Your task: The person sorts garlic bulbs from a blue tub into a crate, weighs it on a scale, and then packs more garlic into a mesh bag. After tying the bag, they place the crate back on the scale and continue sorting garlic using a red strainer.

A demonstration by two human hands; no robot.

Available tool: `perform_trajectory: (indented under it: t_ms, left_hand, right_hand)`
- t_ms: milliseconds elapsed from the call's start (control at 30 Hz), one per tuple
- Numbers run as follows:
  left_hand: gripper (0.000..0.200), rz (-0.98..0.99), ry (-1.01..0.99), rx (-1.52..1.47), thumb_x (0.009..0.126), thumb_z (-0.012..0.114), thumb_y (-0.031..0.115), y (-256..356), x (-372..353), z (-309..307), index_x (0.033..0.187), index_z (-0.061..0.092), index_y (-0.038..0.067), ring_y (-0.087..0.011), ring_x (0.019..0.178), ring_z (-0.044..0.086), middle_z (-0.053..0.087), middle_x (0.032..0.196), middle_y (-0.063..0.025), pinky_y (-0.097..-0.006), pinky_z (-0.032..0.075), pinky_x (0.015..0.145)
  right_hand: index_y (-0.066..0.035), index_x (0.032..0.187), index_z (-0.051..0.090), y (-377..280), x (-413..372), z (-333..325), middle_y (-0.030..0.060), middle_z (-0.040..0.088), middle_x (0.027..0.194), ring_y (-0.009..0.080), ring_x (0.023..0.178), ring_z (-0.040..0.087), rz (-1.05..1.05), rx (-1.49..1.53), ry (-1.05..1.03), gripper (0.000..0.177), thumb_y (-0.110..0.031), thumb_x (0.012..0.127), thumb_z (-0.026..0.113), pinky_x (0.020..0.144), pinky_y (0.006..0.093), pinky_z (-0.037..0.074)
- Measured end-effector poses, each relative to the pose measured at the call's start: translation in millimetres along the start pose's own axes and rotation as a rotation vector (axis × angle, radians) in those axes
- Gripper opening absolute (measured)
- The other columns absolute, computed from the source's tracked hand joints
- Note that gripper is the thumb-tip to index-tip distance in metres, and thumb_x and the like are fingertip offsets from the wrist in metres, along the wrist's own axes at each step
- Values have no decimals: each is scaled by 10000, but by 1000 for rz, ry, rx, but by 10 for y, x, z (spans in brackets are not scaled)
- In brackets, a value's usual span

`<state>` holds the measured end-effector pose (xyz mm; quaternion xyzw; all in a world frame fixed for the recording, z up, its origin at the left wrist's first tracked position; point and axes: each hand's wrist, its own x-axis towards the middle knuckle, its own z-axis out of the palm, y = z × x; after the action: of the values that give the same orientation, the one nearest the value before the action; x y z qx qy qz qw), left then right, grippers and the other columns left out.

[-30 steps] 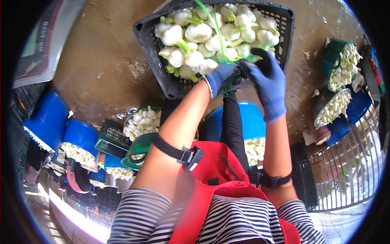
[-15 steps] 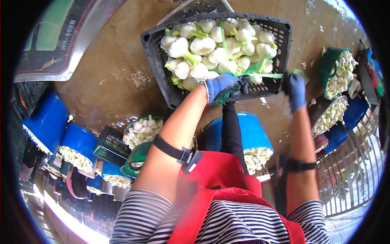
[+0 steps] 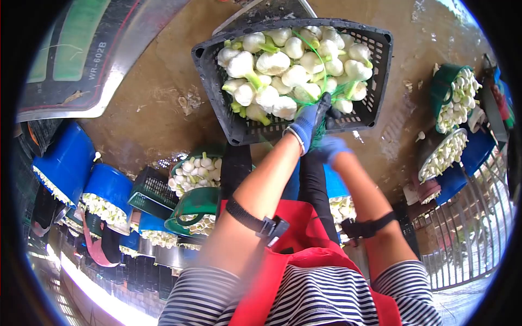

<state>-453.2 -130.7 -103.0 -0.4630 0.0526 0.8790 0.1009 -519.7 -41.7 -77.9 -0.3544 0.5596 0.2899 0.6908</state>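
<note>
Green netting (image 3: 319,136) in the clenched left hand (image 3: 310,120), garlic (image 3: 273,63) just beyond; right hand (image 3: 331,148) blurred, grip unclear.

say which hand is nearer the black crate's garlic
Left: the left hand is over the near rim of the crate, beside the garlic; the right hand, blurred, is farther back.

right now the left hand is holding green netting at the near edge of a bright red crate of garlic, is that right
Not quite: the crate is black, not bright red, as the head view shows. The left hand is holding green netting at its near edge, and the crate does contain garlic.
</note>
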Motion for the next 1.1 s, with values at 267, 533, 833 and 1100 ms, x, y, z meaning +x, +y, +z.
perform_trajectory:
  t_ms: [267, 533, 833, 1100]
  left_hand:
    - [405, 293, 292, 862, 980, 372, 398, -111, 153, 39, 987, 673, 127, -316, 729, 635, 673, 843, -142, -417, 494, 724]
    - [387, 217, 393, 660, 952, 417, 391, -251, 317, 12, 1173, 584, 121, -394, 846, 623, 644, 961, -205, -467, 488, 741]
    - [366, 676, 734, 1329, 944, 416, 337, -567, 551, -61, 1222, 530, 129, -299, 1044, 577, 580, 1187, -161, -382, 460, 898]
    - [337, 617, 645, 1241, 944, 442, 271, -513, 472, -72, 1200, 563, 88, -186, 1091, 545, 564, 1247, -82, -304, 426, 929]
  right_hand:
    - [-64, 1005, 637, 134, -602, -1206, 143, 668, 843, 314, 793, 644, -108, 181, 867, 424, -447, 823, 630, 728, 405, 494]
    - [11, 1000, 654, 93, -527, -1255, 39, 675, 837, 141, 568, 608, -80, 1041, 583, 305, -260, 860, 658, 504, 245, 470]
    - [-138, 930, 696, -731, -549, -1217, 107, 679, 878, 305, 830, 653, -495, -418, 613, 184, -151, 799, 566, 702, 404, 513]
    - [-103, 972, 677, -691, -34, -1260, 118, 680, 949, 285, 878, 662, -345, -516, 305, 202, -161, 822, 555, 736, 386, 533]
